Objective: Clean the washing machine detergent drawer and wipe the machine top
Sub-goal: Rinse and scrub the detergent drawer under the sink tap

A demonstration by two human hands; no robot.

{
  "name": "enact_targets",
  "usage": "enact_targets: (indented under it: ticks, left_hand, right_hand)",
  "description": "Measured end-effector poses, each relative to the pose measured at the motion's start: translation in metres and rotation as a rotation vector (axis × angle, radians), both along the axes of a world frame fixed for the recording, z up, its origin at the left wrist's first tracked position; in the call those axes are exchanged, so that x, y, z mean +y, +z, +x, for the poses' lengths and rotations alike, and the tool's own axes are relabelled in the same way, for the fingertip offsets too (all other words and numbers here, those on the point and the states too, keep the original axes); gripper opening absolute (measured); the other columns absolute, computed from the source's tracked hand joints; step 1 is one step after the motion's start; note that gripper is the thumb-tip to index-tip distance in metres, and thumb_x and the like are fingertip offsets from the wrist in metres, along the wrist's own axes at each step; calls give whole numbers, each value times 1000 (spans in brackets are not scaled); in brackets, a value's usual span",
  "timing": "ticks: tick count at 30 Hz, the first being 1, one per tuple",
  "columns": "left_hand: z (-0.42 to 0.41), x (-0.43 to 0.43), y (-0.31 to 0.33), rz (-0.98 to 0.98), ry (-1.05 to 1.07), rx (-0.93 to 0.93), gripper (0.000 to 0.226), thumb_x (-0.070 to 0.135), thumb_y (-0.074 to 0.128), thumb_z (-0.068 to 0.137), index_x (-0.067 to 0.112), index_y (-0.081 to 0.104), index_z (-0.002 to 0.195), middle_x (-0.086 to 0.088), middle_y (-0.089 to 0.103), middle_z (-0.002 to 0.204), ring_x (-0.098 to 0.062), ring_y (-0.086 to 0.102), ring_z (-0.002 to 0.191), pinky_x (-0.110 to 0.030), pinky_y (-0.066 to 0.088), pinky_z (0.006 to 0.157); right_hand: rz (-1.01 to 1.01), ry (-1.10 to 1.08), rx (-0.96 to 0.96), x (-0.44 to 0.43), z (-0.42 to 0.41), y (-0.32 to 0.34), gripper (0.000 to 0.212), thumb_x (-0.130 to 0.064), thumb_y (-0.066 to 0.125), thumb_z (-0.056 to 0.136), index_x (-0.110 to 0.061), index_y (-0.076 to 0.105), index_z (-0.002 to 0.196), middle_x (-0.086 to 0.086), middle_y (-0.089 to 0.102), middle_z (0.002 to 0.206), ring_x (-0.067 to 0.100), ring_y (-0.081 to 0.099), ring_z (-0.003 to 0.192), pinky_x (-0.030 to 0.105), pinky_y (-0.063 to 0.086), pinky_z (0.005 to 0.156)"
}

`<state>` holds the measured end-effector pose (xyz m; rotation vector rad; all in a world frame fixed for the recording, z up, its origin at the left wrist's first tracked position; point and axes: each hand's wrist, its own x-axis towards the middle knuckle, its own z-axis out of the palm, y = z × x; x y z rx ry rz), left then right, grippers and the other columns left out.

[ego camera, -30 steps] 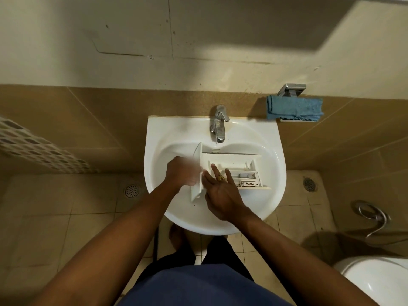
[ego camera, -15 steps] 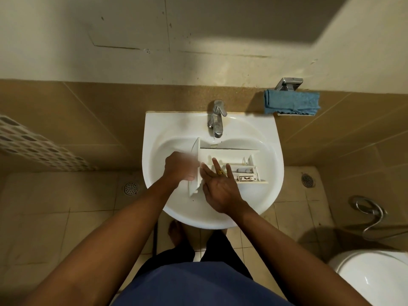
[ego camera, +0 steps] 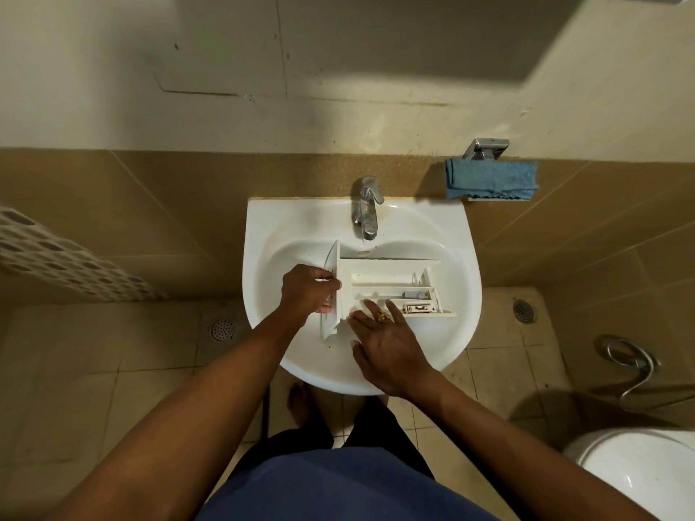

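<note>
The white detergent drawer (ego camera: 391, 274) lies across the white sink basin (ego camera: 263, 227), front panel to the left and compartments facing up. My left hand (ego camera: 306, 291) grips the drawer's front panel. Fingers spread, my right hand (ego camera: 387, 342) lies flat on the near compartment of the drawer, a ring on one finger. A chrome tap (ego camera: 365, 208) stands over the drawer's far side; I see no water running. A folded blue cloth (ego camera: 490, 179) rests on a wall holder to the right of the sink.
Tan tiled wall runs behind the sink. A toilet (ego camera: 639, 475) sits at the lower right, with a spray hose (ego camera: 632, 364) on the wall above it. Floor drains (ego camera: 222, 329) lie on both sides of the sink. My bare feet stand under the basin.
My right hand has slid a little toward me and to the right along the drawer's near compartment. The left hand keeps its hold on the front panel.
</note>
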<state>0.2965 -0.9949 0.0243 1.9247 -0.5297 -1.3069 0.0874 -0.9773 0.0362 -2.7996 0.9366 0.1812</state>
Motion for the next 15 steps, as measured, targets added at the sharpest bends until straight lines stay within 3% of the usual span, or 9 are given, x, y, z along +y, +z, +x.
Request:
enact_targets:
  ticks: [6,9,12,15]
  left_hand:
    - [1,0,0,-2,-5,0,33,15,86,78,5,75,107,-18,75,80,-31,76,66,-46,65,64]
    - [1,0,0,3,-11,5,33,15,87,78,7,75,108,-17,75,81,-30,76,66,-45,65,64]
    - [2,0,1,3,-12,4,33,15,87,78,6,76,108,-18,75,80,-30,76,65,-45,65,63]
    - [2,-1,1,6,-16,8,36,15,88,77,5,75,109,-18,75,81,-30,76,65,-47,65,64]
  right_hand:
    - [-128,86,0,-16,-13,-2,38,-27,48,90,-16,71,119,3,71,125,36,54,135,59,28,120]
    - [-92,-42,-123,-21,-12,-3,34,-27,50,87,-21,75,109,3,76,115,29,57,132,47,24,124]
    - [-42,-86,-199,-18,0,-6,42,-25,56,85,-16,70,123,4,71,127,30,49,140,44,26,121]
    - [2,-9,-81,1,5,-18,60,-30,52,87,-11,55,144,9,53,151,33,33,150,51,24,124]
